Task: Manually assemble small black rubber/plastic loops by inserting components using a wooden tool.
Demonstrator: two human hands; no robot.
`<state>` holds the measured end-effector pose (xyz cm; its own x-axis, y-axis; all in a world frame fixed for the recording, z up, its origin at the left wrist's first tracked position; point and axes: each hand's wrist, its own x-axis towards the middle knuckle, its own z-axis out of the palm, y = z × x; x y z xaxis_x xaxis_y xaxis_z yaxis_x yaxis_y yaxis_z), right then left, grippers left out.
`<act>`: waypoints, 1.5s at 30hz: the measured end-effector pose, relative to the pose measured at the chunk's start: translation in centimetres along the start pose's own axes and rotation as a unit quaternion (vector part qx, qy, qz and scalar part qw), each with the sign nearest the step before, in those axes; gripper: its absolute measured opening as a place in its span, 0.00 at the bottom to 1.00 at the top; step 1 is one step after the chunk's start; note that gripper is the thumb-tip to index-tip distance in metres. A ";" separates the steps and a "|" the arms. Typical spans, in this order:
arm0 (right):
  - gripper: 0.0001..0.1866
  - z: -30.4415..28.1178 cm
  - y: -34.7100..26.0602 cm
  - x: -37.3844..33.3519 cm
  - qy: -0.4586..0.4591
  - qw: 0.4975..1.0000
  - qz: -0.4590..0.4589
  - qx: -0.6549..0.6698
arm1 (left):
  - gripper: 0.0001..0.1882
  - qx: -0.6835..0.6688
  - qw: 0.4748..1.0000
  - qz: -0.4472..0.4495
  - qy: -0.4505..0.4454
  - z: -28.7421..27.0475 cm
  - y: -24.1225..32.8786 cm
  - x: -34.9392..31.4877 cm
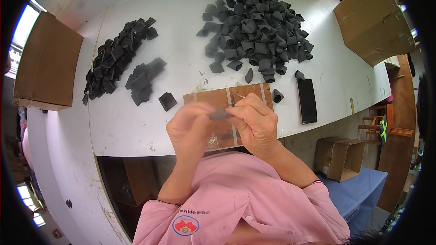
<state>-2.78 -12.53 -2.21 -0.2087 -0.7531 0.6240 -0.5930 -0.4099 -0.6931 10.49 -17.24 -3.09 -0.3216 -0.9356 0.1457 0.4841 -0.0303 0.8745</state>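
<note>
Closest to me: a pink short-sleeved shirt [236,204] with a round badge on the chest fills the bottom of the view; both bare forearms rise from it toward the middle.
Left hand: my left hand [190,124] is curled, fingertips pinched on the left end of a small flat dark grey piece of soft material [220,115].
Right hand: my right hand [256,120] grips the right end of the same grey piece, thumb and fingers closed over it.
Where the piece is: held in the air between the two hands, just above the near edge of the table, over a brown wooden board crossed by pale strips [218,100].
Doing this well: I judge that a steady hold at both ends, with the piece level and close over the board, would keep it under control; a loose pinch could let so small a piece slip.
Table: a white tabletop [181,36], scuffed and marked in places, curves away from me.
Just beyond the board: one loose black square piece [167,101] to the left, a black curled ring piece [277,95] to the right, and a dark flat phone [307,100] further right.
Left of table: a long heap of flat black pieces [116,56].
Far middle: a large mound of black curled ring pieces [256,29].
Room: a brown cardboard box [47,61] at the left edge, another cardboard box [372,20] far right, a small open carton [338,156] on a blue surface lower right, and bright windows at the rim.
</note>
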 end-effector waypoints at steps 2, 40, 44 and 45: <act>0.11 0.3 0.1 0.1 -0.003 1.000 -0.011 -0.008 | 0.05 0.006 1.000 0.007 -0.009 -0.4 -0.4 -0.1; 0.09 -3.1 2.8 -1.6 0.025 0.920 0.372 0.120 | 0.13 0.726 0.656 0.125 -0.163 -18.1 -4.4 3.7; 0.06 -1.5 1.1 -3.9 -0.061 0.898 0.415 0.132 | 0.07 0.751 0.618 0.142 -0.184 -18.8 -4.9 4.3; 0.06 -1.1 0.6 -3.9 -0.060 0.898 0.415 0.132 | 0.05 0.749 0.615 0.176 -0.173 -18.7 -4.9 4.4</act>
<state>-3.22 -9.23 -4.67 -0.3995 -0.8992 -0.1784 -0.0639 0.2214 -0.9731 21.95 -27.75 -15.36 -0.6911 -0.6525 0.3110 -0.6357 0.7534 0.1680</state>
